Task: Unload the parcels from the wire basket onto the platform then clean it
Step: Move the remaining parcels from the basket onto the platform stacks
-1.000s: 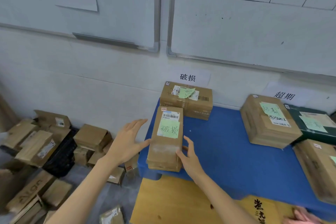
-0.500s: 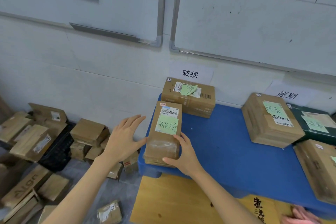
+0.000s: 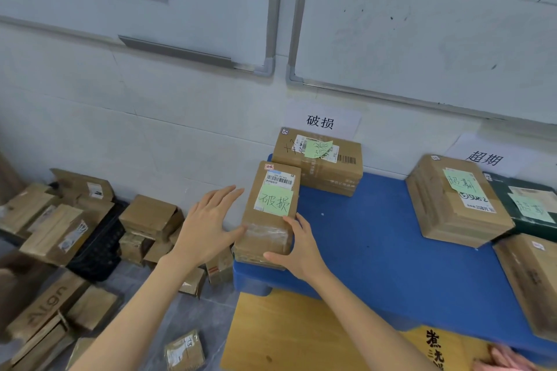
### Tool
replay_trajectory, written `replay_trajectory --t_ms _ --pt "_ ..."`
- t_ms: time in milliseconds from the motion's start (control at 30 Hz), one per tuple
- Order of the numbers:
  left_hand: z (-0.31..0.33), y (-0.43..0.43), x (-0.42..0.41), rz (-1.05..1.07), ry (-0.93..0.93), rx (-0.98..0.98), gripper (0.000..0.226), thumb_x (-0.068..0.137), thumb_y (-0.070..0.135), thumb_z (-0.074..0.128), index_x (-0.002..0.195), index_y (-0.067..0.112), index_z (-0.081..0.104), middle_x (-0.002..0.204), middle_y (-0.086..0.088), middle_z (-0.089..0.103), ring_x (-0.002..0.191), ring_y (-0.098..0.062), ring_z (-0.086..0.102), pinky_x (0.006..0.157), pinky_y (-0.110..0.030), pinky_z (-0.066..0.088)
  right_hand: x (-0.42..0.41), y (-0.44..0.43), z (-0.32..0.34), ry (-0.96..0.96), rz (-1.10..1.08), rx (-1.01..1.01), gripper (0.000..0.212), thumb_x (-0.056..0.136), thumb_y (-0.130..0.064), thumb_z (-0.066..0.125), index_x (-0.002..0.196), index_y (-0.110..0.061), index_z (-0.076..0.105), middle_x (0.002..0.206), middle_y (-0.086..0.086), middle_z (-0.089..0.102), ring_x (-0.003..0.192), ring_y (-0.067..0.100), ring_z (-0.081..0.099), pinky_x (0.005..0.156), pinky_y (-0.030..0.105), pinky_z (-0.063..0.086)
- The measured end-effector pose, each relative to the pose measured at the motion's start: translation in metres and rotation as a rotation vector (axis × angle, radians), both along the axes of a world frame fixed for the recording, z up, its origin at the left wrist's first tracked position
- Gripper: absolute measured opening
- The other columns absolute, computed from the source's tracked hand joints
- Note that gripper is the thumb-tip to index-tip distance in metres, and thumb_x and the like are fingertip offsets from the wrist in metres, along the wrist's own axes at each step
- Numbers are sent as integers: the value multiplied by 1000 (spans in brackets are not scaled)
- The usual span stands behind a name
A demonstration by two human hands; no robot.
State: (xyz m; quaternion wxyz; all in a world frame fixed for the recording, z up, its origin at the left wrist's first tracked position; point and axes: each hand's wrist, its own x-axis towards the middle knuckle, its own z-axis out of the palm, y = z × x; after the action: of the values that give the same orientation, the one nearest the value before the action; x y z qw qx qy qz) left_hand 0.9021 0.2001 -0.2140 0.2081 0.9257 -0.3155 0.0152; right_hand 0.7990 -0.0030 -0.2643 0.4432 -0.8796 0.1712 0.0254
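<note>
The brown cardboard parcel (image 3: 268,220) with a green note lay between the straight, spread left fingers (image 3: 223,199) and right fingers (image 3: 297,223), touching both.

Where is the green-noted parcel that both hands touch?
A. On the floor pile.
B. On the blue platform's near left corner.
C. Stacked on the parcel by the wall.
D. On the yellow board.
B: the parcel lies flat on the blue platform at its near left corner, left hand and right hand at its sides.
</note>
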Motion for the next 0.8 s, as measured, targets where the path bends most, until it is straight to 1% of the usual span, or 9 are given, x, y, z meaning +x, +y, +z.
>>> replay_trajectory --t_ms 100,200,267,333,467,533,600,700,800 --pt "5 -8 1 -28 -5 -10 83 75 68 34 150 31 35 156 10 35 141 -17 31 112 -38 30 -1 -7 6 -2 31 -17 89 81 -49 76 153 -26 29 163 -9 3 149 14 17 116 34 27" --pt "13 -24 2 -70 -6 -28 83 75 68 34 149 31 36 156 10 34 141 -16 30 112 -38 30 -5 -22 20 -39 -6 -59 79 86 -56 67 152 -32 30 164 -10 4 151 13 12 119 42 28" --pt "18 -39 2 -111 -4 -39 84 74 67 34 149 30 36 156 10 34 140 -16 30 112 -38 30 -12 -37 32 -65 -46 -138 75 90 -57 62 153 -33 28 164 -11 5 151 12 12 118 44 30" --pt "25 -58 0 -157 -21 -45 83 75 67 35 149 29 37 155 10 35 139 -17 31 110 -38 30 -22 -55 46 -91 -84 -251 73 92 -58 57 154 -33 26 164 -11 6 150 11 13 116 41 33" --pt "42 -107 -10 -227 -59 -73 83 76 67 33 151 32 35 154 12 37 138 -18 34 112 -38 29 -48 -94 76 -135 -172 -458 70 95 -58 52 155 -34 24 165 -10 7 151 11 6 115 40 32" --pt "54 -137 -20 -268 -108 -74 81 77 66 34 150 33 35 152 13 39 135 -16 35 108 -36 30 -68 -117 89 -154 -238 -529 71 96 -57 51 156 -33 23 165 -9 5 152 13 4 116 42 32" --pt "64 -168 -34 -323 -154 -74 78 79 66 34 149 31 39 151 12 42 133 -18 41 102 -37 34 -94 -142 99 -172 -316 -595 70 96 -56 51 156 -32 24 166 -7 5 152 16 4 115 43 34" --pt "75 -216 -63 -405 -172 -79 80 80 69 29 150 30 38 152 11 41 135 -18 41 106 -37 32 -143 -174 115 -201 -430 -687 69 95 -54 54 155 -30 28 165 -3 7 152 18 6 113 41 35" --pt "85 -261 -103 -491 -201 -88 81 81 71 27 150 29 37 152 8 42 134 -19 41 106 -38 33 -200 -202 130 -188 -522 -771 68 95 -53 54 154 -31 29 165 0 8 152 22 8 113 42 32"
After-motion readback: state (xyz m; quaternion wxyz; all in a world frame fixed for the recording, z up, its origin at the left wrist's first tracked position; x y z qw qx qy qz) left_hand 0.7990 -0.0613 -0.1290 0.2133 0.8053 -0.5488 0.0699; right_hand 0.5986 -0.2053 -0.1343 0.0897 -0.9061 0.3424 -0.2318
